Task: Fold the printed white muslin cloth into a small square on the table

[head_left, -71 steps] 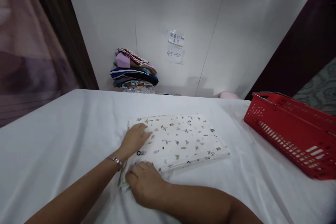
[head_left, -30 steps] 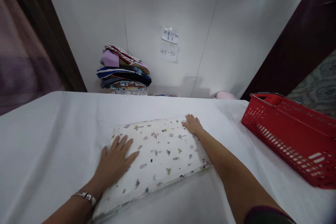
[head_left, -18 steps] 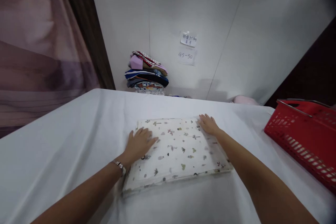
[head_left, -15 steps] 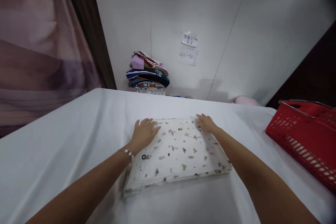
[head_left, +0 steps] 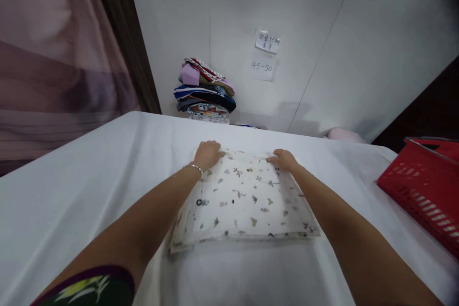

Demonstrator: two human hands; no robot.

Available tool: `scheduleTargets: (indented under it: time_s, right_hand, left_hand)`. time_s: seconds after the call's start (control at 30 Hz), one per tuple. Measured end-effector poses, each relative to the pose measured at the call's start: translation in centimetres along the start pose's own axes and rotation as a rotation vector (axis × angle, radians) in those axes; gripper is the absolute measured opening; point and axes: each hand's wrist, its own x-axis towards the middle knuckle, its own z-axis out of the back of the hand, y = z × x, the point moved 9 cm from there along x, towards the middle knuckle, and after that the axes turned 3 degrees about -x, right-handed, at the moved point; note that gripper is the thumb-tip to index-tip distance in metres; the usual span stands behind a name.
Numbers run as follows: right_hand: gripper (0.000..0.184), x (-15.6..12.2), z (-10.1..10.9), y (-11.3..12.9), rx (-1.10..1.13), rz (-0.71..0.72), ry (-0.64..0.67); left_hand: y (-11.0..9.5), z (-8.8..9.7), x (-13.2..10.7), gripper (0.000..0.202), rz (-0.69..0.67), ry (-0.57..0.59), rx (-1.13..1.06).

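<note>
The folded white cloth rectangle with tiny pictures (head_left: 244, 196) lies on the white-covered table (head_left: 89, 186). Left hand (head_left: 208, 154) at eleven o'clock, right hand (head_left: 285, 159) at one, pinch its far edge, likely to hold it even.

Homelike room: curtain (head_left: 43, 62), textile stack (head_left: 204, 91), wall notes (head_left: 267, 42).

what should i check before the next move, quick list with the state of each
1. Left hand at the far left corner of the printed folded cloth: ok.
2. Right hand at its far right corner: ok.
3. Grip through every layer: cannot tell, the undersides are hidden.
4. Cloth lying flat: ok.
5. White cover beneath free of creases: not ok, folds run along its left side.
6. Red basket apart from the cloth: ok, off to the right.
</note>
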Motion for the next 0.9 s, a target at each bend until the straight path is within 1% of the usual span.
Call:
scheduleTargets:
  time_s: [0.07,0.17,0.23,0.33,0.4,0.47,0.5,0.57,0.6,0.63,0.7,0.77,0.83,0.87,0.9]
  right_hand:
    - [0.049,0.2,-0.3,-0.1,-0.004,-0.035,-0.040]
    - [0.051,0.0,-1.1,-0.4,-0.014,-0.086,-0.092]
    - [0.053,-0.2,-1.4,-0.5,-0.017,-0.100,-0.139]
    - [0.054,-1.0,-1.1,-0.5,-0.025,-0.106,-0.219]
    - [0.054,-2.0,-1.0,0.1,-0.036,-0.090,-0.267]
    - [0.053,-3.4,-1.3,1.6,-0.042,0.005,-0.274]
    - [0.053,-4.2,-1.8,2.6,-0.039,0.087,-0.247]
    - [0.052,-5.8,-3.2,4.5,-0.019,0.237,-0.149]
    - [0.052,-6.5,-3.8,5.0,-0.007,0.272,-0.102]
    - [0.052,-7.0,-4.2,5.2,0.001,0.272,-0.071]
    - [0.052,-7.7,-4.1,5.6,0.011,0.227,-0.070]
    - [0.051,-8.2,-3.3,7.2,0.051,0.235,-0.105]
    - [0.047,-9.1,-2.4,10.3,0.157,0.315,-0.135]
    - [0.043,-9.6,-1.9,12.1,0.229,0.360,-0.145]
    - [0.039,-10.2,-1.4,14.1,0.305,0.400,-0.154]
  left_hand:
    - [0.5,-0.6,0.7,0.032,0.021,0.003,-0.007]
    - [1.0,-2.1,0.7,0.034,0.055,0.009,-0.019]
    - [0.9,-2.6,0.1,0.039,0.060,-0.008,-0.033]
    - [-0.1,-2.4,-1.8,0.043,0.026,0.004,-0.059]
    - [-1.2,-1.9,-4.3,0.044,-0.034,0.050,-0.082]
    - [-2.5,-1.4,-7.9,0.045,-0.105,0.114,-0.121]
    - [-3.2,-1.3,-10.0,0.044,-0.143,0.161,-0.159]
    - [-3.9,-0.4,-14.0,0.042,-0.171,0.163,-0.224]
    - [-4.0,0.1,-15.8,0.041,-0.166,0.152,-0.255]
    - [-3.9,0.6,-17.4,0.040,-0.152,0.127,-0.286]
    - [-3.2,1.6,-19.6,0.037,-0.098,0.068,-0.361]
    - [-1.5,2.7,-20.8,0.036,0.024,-0.034,-0.446]
    - [1.0,3.3,-21.1,0.035,0.214,-0.127,-0.535]
    - [2.3,3.3,-21.1,0.033,0.311,-0.141,-0.580]
    - [3.2,3.0,-20.9,0.031,0.393,-0.132,-0.621]
